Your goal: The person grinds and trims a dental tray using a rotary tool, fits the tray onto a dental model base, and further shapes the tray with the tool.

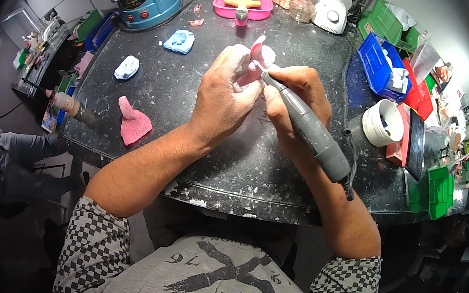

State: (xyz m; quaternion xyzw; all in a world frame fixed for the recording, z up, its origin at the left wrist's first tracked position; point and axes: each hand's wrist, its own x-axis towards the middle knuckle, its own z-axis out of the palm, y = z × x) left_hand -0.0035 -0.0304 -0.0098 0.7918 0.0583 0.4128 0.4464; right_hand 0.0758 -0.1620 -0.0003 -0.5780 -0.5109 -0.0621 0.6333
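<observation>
Between the two hands, a pink piece [256,50] sits gripped in the fingers of the left hand [217,90]; the right hand [304,91] is wrapped around a grey power tool [316,129], its tip close against the piece. Left of the left hand lie a pink lump [135,128], a whitish block [127,68] and a light-blue block [179,41]. Right of the right hand stands a white tub [375,124], with a blue bin [373,64] farther out.
</observation>
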